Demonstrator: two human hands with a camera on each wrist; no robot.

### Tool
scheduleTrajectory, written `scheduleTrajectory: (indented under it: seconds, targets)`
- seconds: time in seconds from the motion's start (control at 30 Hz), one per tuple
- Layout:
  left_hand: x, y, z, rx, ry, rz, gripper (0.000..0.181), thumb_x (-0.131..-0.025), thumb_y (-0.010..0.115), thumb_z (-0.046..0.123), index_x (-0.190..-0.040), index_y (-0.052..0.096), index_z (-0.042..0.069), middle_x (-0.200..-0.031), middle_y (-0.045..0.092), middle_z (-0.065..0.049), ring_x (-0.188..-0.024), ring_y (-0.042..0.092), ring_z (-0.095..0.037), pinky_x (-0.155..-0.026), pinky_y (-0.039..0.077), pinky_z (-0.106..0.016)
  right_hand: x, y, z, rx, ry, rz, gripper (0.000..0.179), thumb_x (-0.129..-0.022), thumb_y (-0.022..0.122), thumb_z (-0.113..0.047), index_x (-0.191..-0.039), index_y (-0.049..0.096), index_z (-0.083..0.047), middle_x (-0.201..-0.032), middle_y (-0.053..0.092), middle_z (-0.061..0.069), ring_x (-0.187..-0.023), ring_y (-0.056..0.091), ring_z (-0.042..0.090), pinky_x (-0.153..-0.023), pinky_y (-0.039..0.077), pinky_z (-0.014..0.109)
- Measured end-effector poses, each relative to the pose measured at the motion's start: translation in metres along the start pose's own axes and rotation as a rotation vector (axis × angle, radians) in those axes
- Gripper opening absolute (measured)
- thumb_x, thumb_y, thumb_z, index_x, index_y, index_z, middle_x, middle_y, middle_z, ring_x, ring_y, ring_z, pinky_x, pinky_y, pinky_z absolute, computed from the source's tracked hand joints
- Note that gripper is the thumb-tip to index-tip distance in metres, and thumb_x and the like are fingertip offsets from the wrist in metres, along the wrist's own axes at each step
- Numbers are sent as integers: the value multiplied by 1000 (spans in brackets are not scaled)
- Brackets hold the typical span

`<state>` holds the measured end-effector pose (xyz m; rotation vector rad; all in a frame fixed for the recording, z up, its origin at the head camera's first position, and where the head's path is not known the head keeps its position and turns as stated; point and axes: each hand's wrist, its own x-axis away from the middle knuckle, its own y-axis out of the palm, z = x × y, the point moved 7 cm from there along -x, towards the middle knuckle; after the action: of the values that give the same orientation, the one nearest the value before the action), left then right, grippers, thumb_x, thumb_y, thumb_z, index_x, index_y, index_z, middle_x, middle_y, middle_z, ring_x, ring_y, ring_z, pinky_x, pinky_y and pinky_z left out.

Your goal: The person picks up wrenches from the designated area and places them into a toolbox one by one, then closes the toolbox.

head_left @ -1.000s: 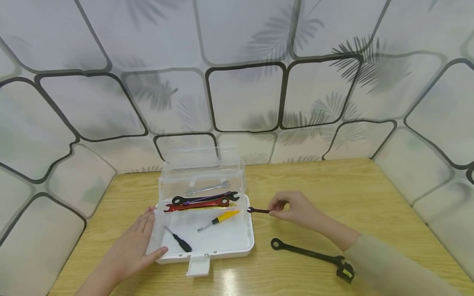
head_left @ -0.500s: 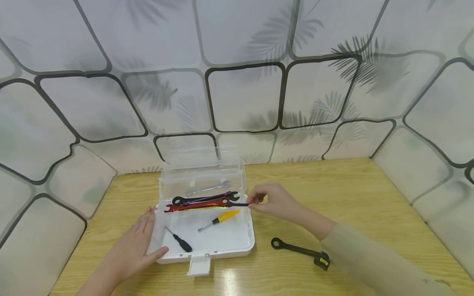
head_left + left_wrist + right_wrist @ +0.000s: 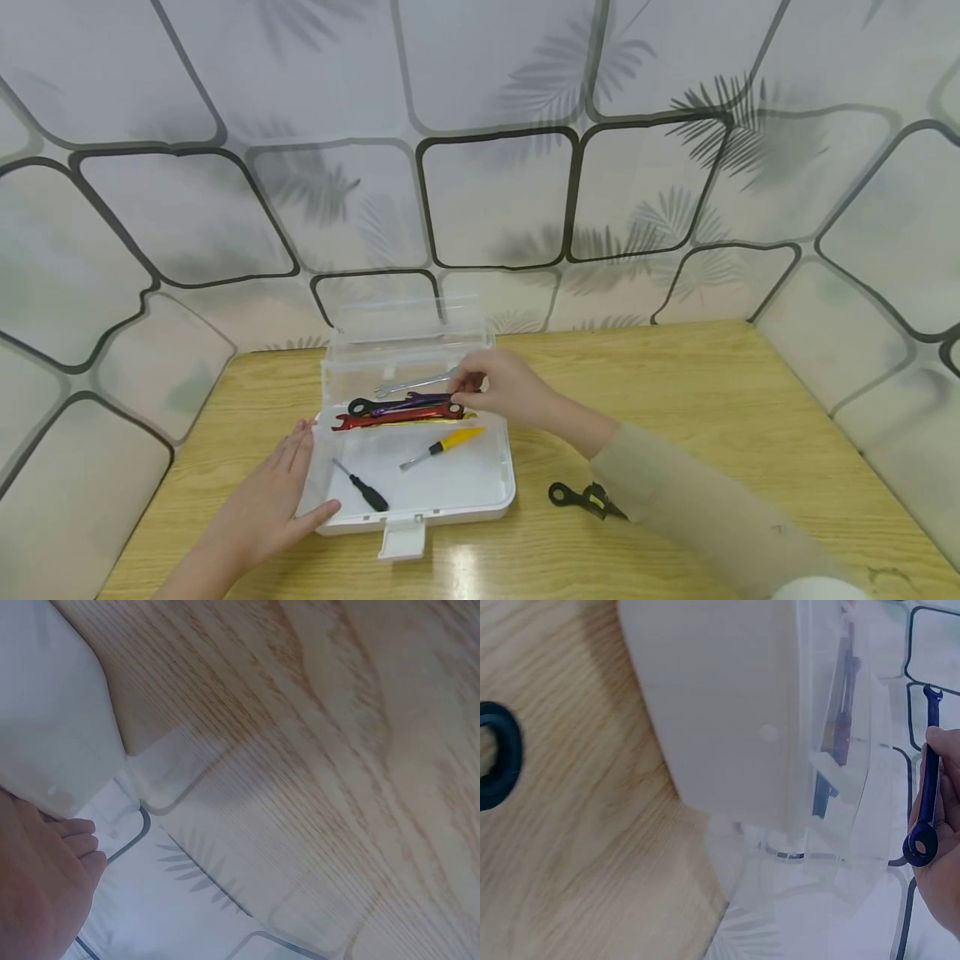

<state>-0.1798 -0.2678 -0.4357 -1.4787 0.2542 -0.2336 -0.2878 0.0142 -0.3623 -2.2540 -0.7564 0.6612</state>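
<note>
Head view: white case (image 3: 450, 487) left of the tabletop's (image 3: 637, 367) centre, room extending to the right edge. Left hand (image 3: 258, 496), fingers extended, against its left edge; right hand (image 3: 506, 387) has advanced over its right edge. Left wrist view: tabletop edge near fingertips (image 3: 79, 838). Right wrist view: right hand pinches small wrench (image 3: 929, 780).

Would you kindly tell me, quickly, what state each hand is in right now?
Left hand: open, resting against the white case at its left side.
Right hand: closed, holding a purple-blue wrench.
</note>
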Motion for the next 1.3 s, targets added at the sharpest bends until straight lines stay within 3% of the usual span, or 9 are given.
scheduleTrajectory:
  seconds: [0.33,0.53,0.63,0.83,1.03,1.3]
  targets:
    - [1,1,0,-7,0,0,107,-96,63,67,-156,35,-18,-168,31,-34,-154,36,-51,-124,40,-63,-33,13,-14,43,-43,2,5,-96,78,-6,-101,79,-8,-98,79,5,-87,68,11,-82,61,20]
    - [0,1,-1,-4,2,2,107,-96,64,66,-156,34,-18,-168,31,-34,-154,36,-51,-124,40,-63,-47,26,-14,36,-13,-1,7,-97,78,-7,-103,80,-9,-102,80,4,-92,70,15,-86,64,30]
    - [0,1,-1,-3,0,-4,108,-96,63,67,-156,34,-18,-168,31,-34,-155,36,-52,-124,39,-63,-52,31,-15,29,-7,-5,7,-96,78,-7,-103,81,-9,-102,81,5,-93,71,16,-87,64,28]
    - [-1,0,-2,-4,-6,-6,108,-96,63,68,-156,35,-17,-168,32,-34,-154,36,-51,-123,40,-63,-55,42,-14,31,17,-17,9,-98,77,-9,-105,82,-9,-105,81,4,-97,72,15,-87,58,16]
    - [-1,1,-1,-5,-3,-6,107,-96,63,67,-155,36,-18,-167,33,-34,-154,37,-52,-123,40,-63,-56,51,-9,68,48,-37,11,-99,75,-10,-108,81,-12,-110,81,2,-102,73,14,-91,59,17]
    - [-1,3,-2,-6,-6,-11,108,-96,63,68,-155,36,-18,-167,32,-35,-154,37,-52,-123,40,-63,-57,53,-6,82,26,-7,11,-99,75,-9,-107,82,-12,-110,81,2,-104,74,15,-94,60,19]
